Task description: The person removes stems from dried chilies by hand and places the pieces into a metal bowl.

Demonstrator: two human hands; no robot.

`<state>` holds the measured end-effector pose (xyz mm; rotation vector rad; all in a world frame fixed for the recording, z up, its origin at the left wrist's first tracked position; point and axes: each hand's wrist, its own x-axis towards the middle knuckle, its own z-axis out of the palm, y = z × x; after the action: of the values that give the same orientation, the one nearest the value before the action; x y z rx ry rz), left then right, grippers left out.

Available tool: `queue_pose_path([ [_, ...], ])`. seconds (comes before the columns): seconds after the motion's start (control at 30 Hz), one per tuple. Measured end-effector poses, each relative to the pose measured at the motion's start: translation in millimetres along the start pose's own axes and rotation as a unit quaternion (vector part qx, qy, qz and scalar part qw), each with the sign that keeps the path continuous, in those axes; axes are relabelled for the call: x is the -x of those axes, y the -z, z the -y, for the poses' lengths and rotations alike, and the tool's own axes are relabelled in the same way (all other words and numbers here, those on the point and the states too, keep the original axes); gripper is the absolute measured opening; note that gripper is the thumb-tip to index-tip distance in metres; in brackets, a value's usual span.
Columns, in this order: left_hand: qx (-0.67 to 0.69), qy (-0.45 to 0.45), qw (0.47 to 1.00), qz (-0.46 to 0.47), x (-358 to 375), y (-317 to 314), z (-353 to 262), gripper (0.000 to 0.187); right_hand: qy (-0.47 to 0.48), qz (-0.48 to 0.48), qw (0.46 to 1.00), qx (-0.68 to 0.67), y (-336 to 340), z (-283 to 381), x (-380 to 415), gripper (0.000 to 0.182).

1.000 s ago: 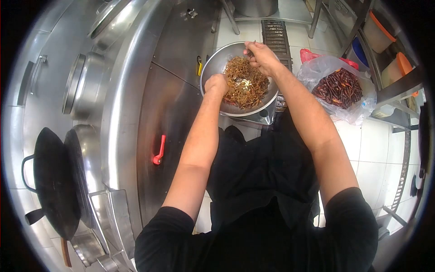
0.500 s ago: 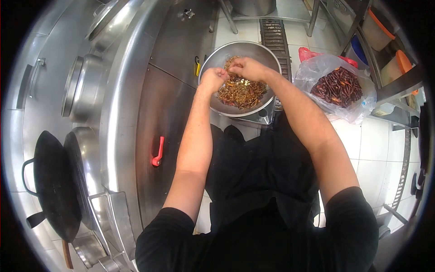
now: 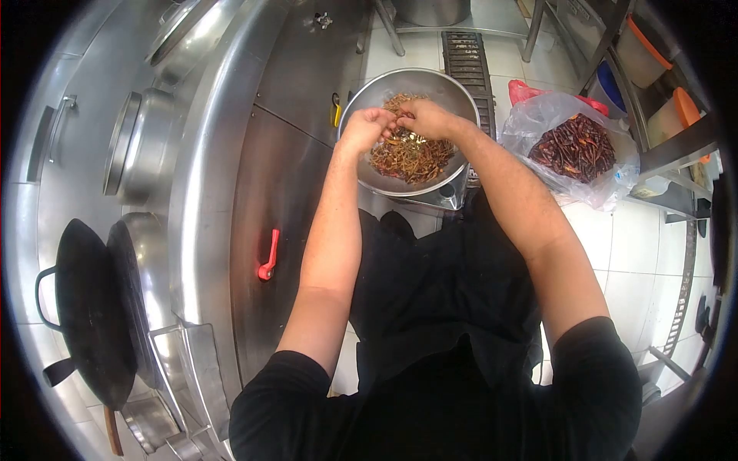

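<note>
- Two bare hands meet above a round metal bowl (image 3: 390,81) in the head view, near the far middle of the scene.
- Left hand (image 3: 366,129): enters over the near left part of the bowl, fingers bent, its fingertips close to those of the other hand.
- Right hand (image 3: 427,120): reaches in from the right, palm turned down, thumb and fingers drawn together in a pinch.
- Grip: both sets of fingers are curled at the meeting point; at this small scale one cannot tell whether a strip is held between them.
- Brown and reddish dried strips (image 3: 415,163): heaped inside the bowl, beneath and nearer the wearer than the hands; a small patch of pale bits (image 3: 416,138) lies on the heap.
- Metal stand (image 3: 449,194): visible under the near right part of the bowl.
- Clear plastic bag (image 3: 524,129): open, on the right of the bowl and apart from it, filled with dark red pods (image 3: 576,151).
- Floor grate (image 3: 465,65): runs between bowl and bag, extending away from the wearer.
- Steel cabinet (image 3: 288,177): left of the bowl, bearing a red handle (image 3: 269,257).
- Black wok (image 3: 92,315): tilted, at far left.
</note>
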<state>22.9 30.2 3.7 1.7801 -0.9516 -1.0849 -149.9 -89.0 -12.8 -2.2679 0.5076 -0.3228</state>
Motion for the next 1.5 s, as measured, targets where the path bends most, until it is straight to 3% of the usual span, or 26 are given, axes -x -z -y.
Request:
queue_pose_path([
  [0.1, -0.137, -0.049, 0.989, -0.035, -17.8, 3.4, 29.1, 0.015, -0.066, -0.023, 0.997, 0.014, 7.3, -1.1, -4.1, 0.033],
  [0.2, -0.397, -0.086, 0.914, 0.002, -16.9, -4.7, 43.5, 0.018, -0.058, -0.065, 0.996, -0.014, 9.7, -9.2, -1.1, 0.033],
  [0.33, -0.486, -0.040, 0.873, -0.017, -12.2, -20.5, 42.0, 0.017, -0.067, -0.075, 0.995, -0.013, 9.7, -13.4, -0.9, 0.034],
  [0.43, -0.491, 0.001, 0.871, -0.023, -10.4, -24.4, 35.9, 0.018, -0.068, -0.072, 0.995, -0.012, 8.0, -10.9, 0.0, 0.034],
  [0.53, -0.438, -0.024, 0.896, -0.074, -11.6, -17.3, 33.5, 0.016, -0.065, -0.067, 0.995, -0.037, 5.4, -14.5, -1.8, 0.033],
  [0.6, -0.274, -0.018, 0.960, -0.055, -11.8, -8.5, 28.0, 0.015, -0.071, -0.059, 0.994, -0.066, 6.3, -17.8, -5.4, 0.033],
  [0.67, -0.127, -0.028, 0.991, -0.042, -7.6, -4.4, 20.8, 0.017, -0.096, -0.046, 0.985, -0.133, 4.6, -18.6, -7.0, 0.031],
  [0.77, -0.033, 0.001, 0.999, -0.021, -1.4, -7.3, 5.0, 0.018, -0.143, -0.009, 0.965, -0.219, 7.8, -0.4, -3.9, 0.030],
  [0.87, -0.026, -0.055, 0.998, -0.030, 3.9, -18.5, 0.8, 0.019, -0.128, -0.020, 0.966, -0.224, 3.5, 7.1, -0.7, 0.030],
  [1.07, -0.185, -0.083, 0.979, -0.008, 0.4, -13.2, 7.1, 0.014, -0.099, -0.069, 0.979, -0.165, -2.0, -11.6, -7.0, 0.031],
  [1.17, -0.350, -0.037, 0.934, 0.054, 3.2, -6.5, 14.7, 0.016, -0.121, -0.067, 0.982, -0.130, 8.0, -6.0, -0.6, 0.033],
  [1.3, -0.383, -0.001, 0.916, 0.124, 9.8, -10.9, 8.1, 0.023, -0.116, -0.066, 0.989, -0.063, 8.7, -9.2, -0.9, 0.038],
  [1.5, -0.455, 0.014, 0.861, 0.228, 19.6, -21.7, 6.2, 0.027, -0.107, -0.061, 0.990, -0.069, 8.2, -7.2, -0.2, 0.041],
])
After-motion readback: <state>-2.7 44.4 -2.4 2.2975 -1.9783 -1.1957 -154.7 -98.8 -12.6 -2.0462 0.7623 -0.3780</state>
